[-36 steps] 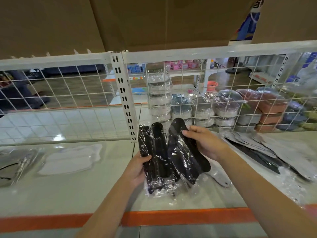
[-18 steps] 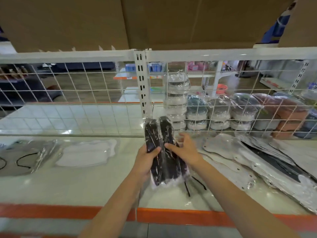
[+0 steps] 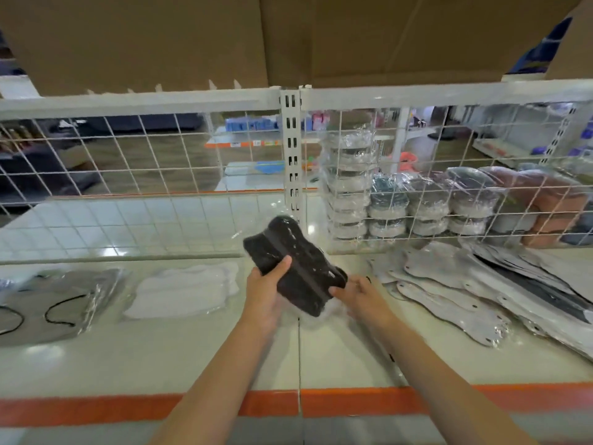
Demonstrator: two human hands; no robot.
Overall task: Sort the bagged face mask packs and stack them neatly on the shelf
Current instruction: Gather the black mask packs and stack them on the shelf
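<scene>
White shelf [image 3: 160, 358] with an orange front edge fills the lower view, backed by a wire grid [image 3: 128, 175] and roofed by cardboard boxes [image 3: 192, 36]. Both hands hold a bundle of black packs [image 3: 298, 268] tilted above the shelf, near its middle seam and clear of the surface. The left hand [image 3: 264, 295] grips the bundle's near left edge, thumb curled over the top. The right hand [image 3: 359, 295] pinches its lower right end, fingers curled beneath (how far they wrap underneath is hidden).

Sorting looks partly done. On the left lie a grey pack [image 3: 48, 303] with dark ear loops and, just beside it, a white pack [image 3: 186, 290], each flat and apart from the other, which reads as two colour groups already laid out. To the right a loose spread of silvery packs [image 3: 449, 300] overlaps in no clear order, with dark ones partly buried among them; this heap probably remains to be sorted. Behind the grid stand stacks of bagged round goods [image 3: 426, 203], which seem no part of this job.

The black bundle has no place yet; setting it down flat by the white pack would seem the next step.
</scene>
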